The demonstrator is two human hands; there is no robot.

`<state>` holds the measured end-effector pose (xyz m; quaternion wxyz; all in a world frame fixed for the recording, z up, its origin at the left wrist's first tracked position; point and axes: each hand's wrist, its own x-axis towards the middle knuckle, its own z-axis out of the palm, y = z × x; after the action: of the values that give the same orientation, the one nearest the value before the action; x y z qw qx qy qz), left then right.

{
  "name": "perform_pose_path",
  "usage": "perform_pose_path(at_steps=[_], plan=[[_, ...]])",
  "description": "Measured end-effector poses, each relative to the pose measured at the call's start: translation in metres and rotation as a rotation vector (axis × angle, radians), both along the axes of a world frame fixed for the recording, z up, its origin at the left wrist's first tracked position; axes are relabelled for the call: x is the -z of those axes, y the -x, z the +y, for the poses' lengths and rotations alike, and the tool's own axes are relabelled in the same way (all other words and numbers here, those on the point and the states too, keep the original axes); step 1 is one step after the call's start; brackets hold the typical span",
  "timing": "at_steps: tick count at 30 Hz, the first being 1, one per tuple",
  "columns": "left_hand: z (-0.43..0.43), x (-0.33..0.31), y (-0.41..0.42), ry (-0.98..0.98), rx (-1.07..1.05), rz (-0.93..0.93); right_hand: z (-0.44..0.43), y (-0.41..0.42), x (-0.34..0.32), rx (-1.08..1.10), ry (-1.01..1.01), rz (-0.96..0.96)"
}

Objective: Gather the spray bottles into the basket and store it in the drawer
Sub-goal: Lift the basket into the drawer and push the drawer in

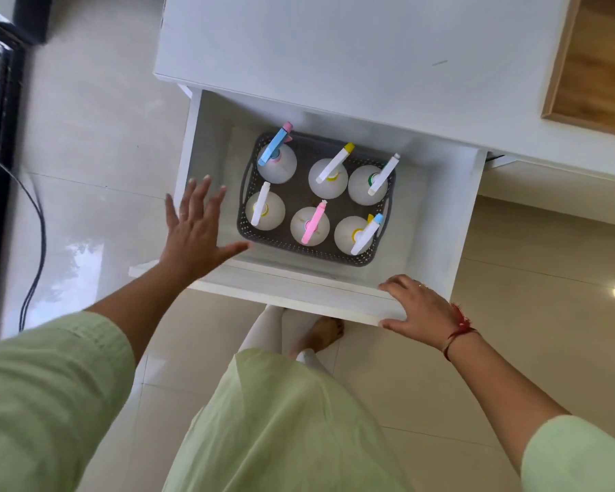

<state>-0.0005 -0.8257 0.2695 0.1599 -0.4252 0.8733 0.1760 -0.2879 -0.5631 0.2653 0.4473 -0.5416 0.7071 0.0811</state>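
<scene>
Glossy floor tiles (86,143), perhaps cables (38,221)

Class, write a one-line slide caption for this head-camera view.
Six spray bottles stand in a grey basket inside the open drawer; right hand grips its front edge, left hand hovers open.

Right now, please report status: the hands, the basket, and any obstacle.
Left hand open, spread above drawer's left edge. Right hand gripping the drawer front. Grey basket with six spray bottles sits inside open drawer. No obstacle seen.
</scene>
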Motion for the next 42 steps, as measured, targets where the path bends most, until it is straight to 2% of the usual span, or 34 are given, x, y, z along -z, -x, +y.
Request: perform_pose_path(at_steps=[3, 6, 10, 15, 20, 30, 34, 42], plan=[[-0.006, -0.003, 0.018, -0.028, 0.228, 0.069, -0.009, 0.000, 0.000, 0.082, -0.026, -0.044], [0.011, 0.000, 0.015, -0.066, 0.429, -0.006, -0.019, -0.005, 0.003, 0.074, -0.058, -0.063], [0.031, 0.017, 0.000, -0.117, 0.300, -0.084, -0.027, -0.011, 0.012, 0.092, -0.088, -0.074], [0.043, 0.034, -0.019, -0.148, 0.438, -0.166, -0.024, -0.028, 0.026, -0.008, -0.166, -0.071], [0.048, 0.048, -0.023, -0.137, 0.382, -0.219, -0.014, -0.039, 0.037, -0.003, -0.175, -0.010], [0.028, 0.051, -0.007, -0.032, 0.386, -0.176, -0.025, -0.030, 0.036, -0.171, -0.046, 0.148], [0.010, 0.045, 0.012, 0.039, 0.350, -0.185, -0.039, -0.014, 0.035, -0.113, 0.025, 0.216], [-0.032, 0.035, 0.062, 0.222, 0.339, -0.075, -0.076, 0.021, 0.027, 0.308, 0.156, 0.339]])
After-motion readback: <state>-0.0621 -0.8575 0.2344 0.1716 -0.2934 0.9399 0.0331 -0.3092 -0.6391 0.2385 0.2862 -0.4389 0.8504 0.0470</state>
